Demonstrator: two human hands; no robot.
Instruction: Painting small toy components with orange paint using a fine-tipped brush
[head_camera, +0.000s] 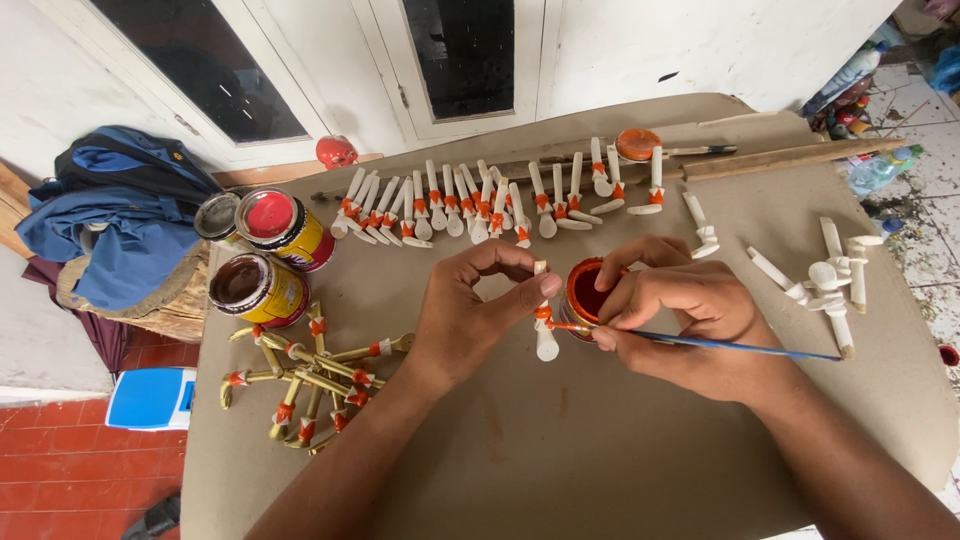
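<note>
My left hand (468, 312) pinches the top of a small white wooden piece (545, 335) and holds it upright on the brown board (560, 450). My right hand (690, 315) grips a thin blue-handled paintbrush (730, 346). The brush tip touches an orange band around the middle of the white piece. An open pot of orange paint (582, 295) stands just behind the piece, partly covered by my right fingers.
A row of several white pieces with orange bands (480, 205) leans on a wooden stick at the back. Unpainted white pieces (825, 275) lie at the right. Yellow pieces with orange bands (310, 385) lie at the left, near three paint cans (265, 250). An orange lid (637, 144) sits at the back.
</note>
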